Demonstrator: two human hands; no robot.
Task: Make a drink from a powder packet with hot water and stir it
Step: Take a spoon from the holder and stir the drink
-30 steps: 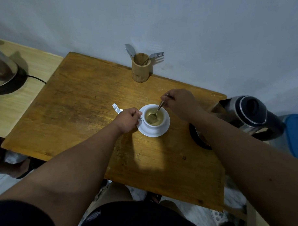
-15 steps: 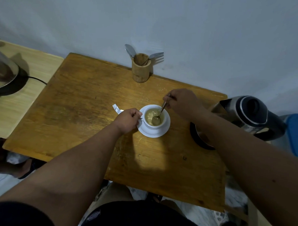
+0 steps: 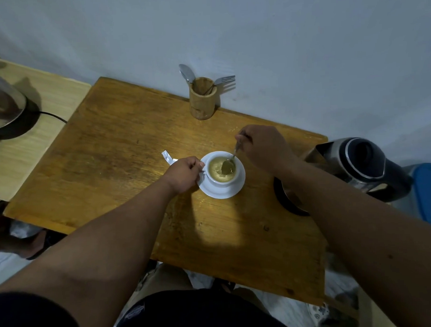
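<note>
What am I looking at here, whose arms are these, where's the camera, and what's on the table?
There is no machine: a person wears a camera on the head, looking down at their own arms. The left hand grips the handle of a white cup standing on a saucer. The right hand holds a spoon, its bowl in the pale drink. On the wooden table also stand a wooden holder with cutlery, a torn packet and a kettle.

The left hand (image 3: pixel 183 173) hides the cup (image 3: pixel 222 181) handle and most of the torn packet (image 3: pixel 167 157); at nine o'clock a kettle (image 3: pixel 2 109) is cut off.
</note>
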